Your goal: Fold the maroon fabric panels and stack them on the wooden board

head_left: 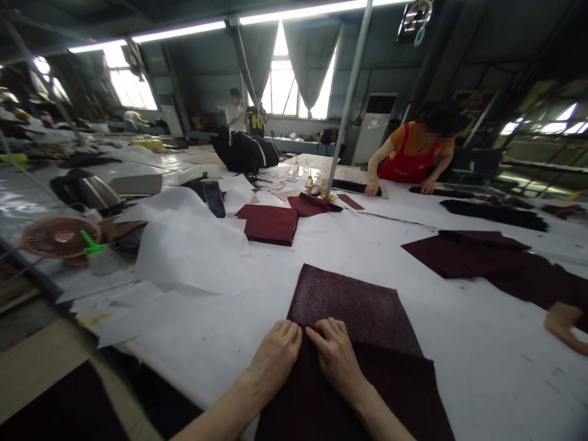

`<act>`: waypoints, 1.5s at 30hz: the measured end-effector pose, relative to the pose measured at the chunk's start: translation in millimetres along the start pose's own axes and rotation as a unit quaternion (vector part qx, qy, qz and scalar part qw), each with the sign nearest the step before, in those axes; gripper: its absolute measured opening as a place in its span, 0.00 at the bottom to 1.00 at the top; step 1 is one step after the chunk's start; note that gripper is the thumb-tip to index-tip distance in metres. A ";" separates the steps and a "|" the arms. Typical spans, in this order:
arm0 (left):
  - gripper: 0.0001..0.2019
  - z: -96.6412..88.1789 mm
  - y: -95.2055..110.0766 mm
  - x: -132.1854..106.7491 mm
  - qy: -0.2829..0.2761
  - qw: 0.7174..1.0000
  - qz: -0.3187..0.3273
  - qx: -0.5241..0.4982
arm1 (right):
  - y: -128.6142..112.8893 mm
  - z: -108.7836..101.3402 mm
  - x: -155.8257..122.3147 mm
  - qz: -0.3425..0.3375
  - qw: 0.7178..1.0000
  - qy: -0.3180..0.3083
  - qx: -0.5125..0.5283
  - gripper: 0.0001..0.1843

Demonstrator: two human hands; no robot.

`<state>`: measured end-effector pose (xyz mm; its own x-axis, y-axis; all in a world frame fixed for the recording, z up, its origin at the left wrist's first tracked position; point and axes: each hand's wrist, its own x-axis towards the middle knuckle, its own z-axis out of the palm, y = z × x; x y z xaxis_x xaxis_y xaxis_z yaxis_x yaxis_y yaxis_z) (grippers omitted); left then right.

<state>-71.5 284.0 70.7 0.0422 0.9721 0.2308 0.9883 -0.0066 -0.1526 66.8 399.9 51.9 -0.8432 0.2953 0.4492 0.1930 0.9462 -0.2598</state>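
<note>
A dark maroon fabric piece (pixel 353 306) lies on the white table (pixel 459 318) straight in front of me. Its near part covers a wider maroon layer (pixel 404 392) that reaches the table's front edge. My left hand (pixel 275 352) and my right hand (pixel 337 355) rest side by side on the fabric's near edge. Their fingers lie flat and stretched forward, pressing on the cloth, gripping nothing.
A stack of maroon pieces (pixel 269 223) sits further back, more maroon cloth (pixel 487 257) lies at right. White paper sheets (pixel 193 245) and a pink fan (pixel 62 237) are at left. A person in an orange top (pixel 413 156) leans on the far side. Another person's hand (pixel 567 324) rests at right.
</note>
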 end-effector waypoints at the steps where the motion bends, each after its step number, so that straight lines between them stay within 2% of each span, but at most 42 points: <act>1: 0.15 2.9 3.9 0.1 -0.019 1.000 -0.005 0.011 | 0.4 -1.3 0.0 0.001 1.000 0.001 0.000 0.16; 7: 0.24 6.4 10.4 -3.6 -0.034 0.999 -0.032 0.019 | 10.5 -13.0 -4.8 -0.020 1.000 0.005 -0.014 0.15; 13: 0.24 3.6 14.2 0.7 -0.045 0.999 -0.027 0.007 | 22.4 -21.5 -13.5 -0.032 0.999 0.001 -0.015 0.15; 18: 0.28 -0.1 20.8 6.6 -0.064 0.998 -0.030 0.004 | 28.7 -27.7 -20.2 -0.028 1.000 -0.010 -0.005 0.15; 25: 0.26 5.5 29.6 13.3 -0.055 0.998 -0.011 0.018 | 39.1 -34.1 -30.0 -0.026 1.000 -0.016 -0.003 0.15; 32: 0.29 1.9 38.3 20.8 -0.060 0.998 -0.015 0.022 | 47.5 -47.0 -40.7 -0.028 0.999 -0.010 -0.023 0.15; 37: 0.26 4.7 45.7 24.6 -0.040 0.999 0.008 0.032 | 53.4 -51.5 -47.1 -0.027 0.999 -0.011 -0.030 0.13; 42: 0.30 2.1 54.5 29.1 -0.060 0.997 0.010 0.046 | 60.6 -56.2 -54.4 -0.028 0.999 -0.007 -0.037 0.14; 45: 0.30 2.0 58.3 32.4 -0.054 0.998 0.016 0.040 | 65.1 -60.1 -59.6 -0.022 0.999 -0.012 -0.034 0.14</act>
<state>-12.8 315.5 67.3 0.0534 0.9912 0.1208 0.9715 -0.0236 -0.2360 159.7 451.8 59.6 -0.8636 0.2505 0.4375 0.1880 0.9652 -0.1816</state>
